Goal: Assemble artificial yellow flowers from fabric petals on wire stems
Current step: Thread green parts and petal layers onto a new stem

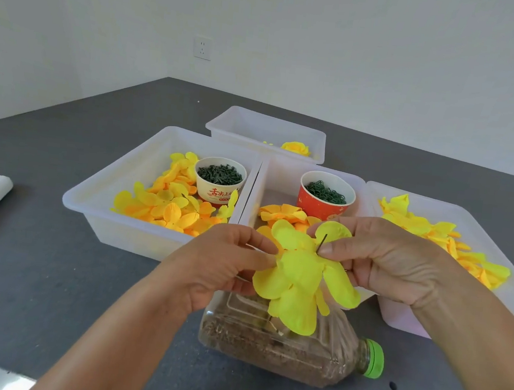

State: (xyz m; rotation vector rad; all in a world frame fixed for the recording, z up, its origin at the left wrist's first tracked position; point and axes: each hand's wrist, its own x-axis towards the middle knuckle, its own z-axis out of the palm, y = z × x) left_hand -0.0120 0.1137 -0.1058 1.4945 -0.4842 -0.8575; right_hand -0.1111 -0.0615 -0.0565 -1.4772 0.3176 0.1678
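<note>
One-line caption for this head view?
Both hands thread yellow petals onto a wire stem above a lying bottle.

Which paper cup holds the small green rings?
The red cup in the middle bin; the white cup, in the left bin, holds short dark green pieces instead.

Both hands meet above a plastic bottle [280, 342] lying on its side near the front edge of the grey tabletop [47, 283]. The left hand [219, 264] pinches the edge of a yellow petal cluster [300, 280], while the right hand [382, 260] pinches its thin dark wire stem [322, 242]. Behind, translucent bins [100, 206] hold loose yellow petals [164, 206] and two paper cups [219, 181] of dark green pieces.
</note>
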